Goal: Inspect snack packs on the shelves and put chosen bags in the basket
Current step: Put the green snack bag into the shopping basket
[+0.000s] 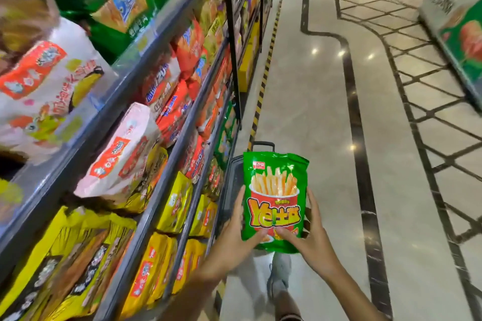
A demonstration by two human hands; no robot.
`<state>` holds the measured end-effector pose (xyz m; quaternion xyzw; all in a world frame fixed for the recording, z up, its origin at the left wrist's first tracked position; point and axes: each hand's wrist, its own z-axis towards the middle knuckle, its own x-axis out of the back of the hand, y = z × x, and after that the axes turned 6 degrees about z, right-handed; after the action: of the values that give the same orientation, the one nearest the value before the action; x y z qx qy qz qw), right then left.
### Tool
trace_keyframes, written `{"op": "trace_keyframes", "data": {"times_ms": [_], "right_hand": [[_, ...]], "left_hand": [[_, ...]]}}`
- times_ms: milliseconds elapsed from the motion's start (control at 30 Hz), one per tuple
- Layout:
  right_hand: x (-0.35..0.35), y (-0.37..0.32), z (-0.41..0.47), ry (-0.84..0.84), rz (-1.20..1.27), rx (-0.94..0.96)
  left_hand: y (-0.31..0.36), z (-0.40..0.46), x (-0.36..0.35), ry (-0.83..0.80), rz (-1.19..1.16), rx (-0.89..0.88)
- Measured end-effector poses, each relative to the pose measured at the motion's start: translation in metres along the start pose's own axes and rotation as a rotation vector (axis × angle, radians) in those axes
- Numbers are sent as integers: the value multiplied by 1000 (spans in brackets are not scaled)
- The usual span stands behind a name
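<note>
Fingers (236, 214) of both hands curled around green snack bag (273, 190).

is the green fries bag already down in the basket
No, the green fries bag is held up by the left hand and right hand, in front of the dark basket on the floor.

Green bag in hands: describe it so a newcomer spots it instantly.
Right of the shelves, low over the aisle floor, above the black basket. Both hands hold the green bag: red cup of fries, yellow lettering; the only bag off the shelves.
</note>
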<state>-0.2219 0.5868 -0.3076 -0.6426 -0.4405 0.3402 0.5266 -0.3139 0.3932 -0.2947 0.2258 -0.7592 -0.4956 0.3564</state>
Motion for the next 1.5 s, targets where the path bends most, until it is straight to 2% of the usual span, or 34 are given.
{"op": "trace_keyframes", "data": {"times_ms": [100,167,267,367,400,567,700,833,933,1067,1233,1400,1500], "right_hand": [[22,16,60,-5,18,-56],[36,30,99,7,1,-74],[57,60,150,44,-15,-140],[65,99,189,65,-49,-207],[64,116,200,73,-48,-230],[43,219,243,64,-93,-325],[16,333,270,49,-122,-365],[-15,432,288,40,-120,-425],[-36,495,306,35,-141,-457],[-58,572,334,36,-156,-535],[-81,650,366,68,-141,-560],[-104,703,393,108,-147,-562],[-113,716,397,95,-270,-595]], "left_hand": [[-9,60,-7,-12,45,84],[-21,93,-9,-3,143,78],[-67,142,-12,30,263,95],[-128,180,-13,136,491,102],[-152,190,-13,136,557,84],[-260,246,-17,95,759,229],[-350,298,-29,53,933,251],[-421,337,-25,139,924,231],[-464,358,-25,121,877,281],[-509,364,-22,141,754,257],[-528,362,-27,249,554,176],[-535,359,-34,319,539,140],[-540,358,-33,307,587,97]]}}
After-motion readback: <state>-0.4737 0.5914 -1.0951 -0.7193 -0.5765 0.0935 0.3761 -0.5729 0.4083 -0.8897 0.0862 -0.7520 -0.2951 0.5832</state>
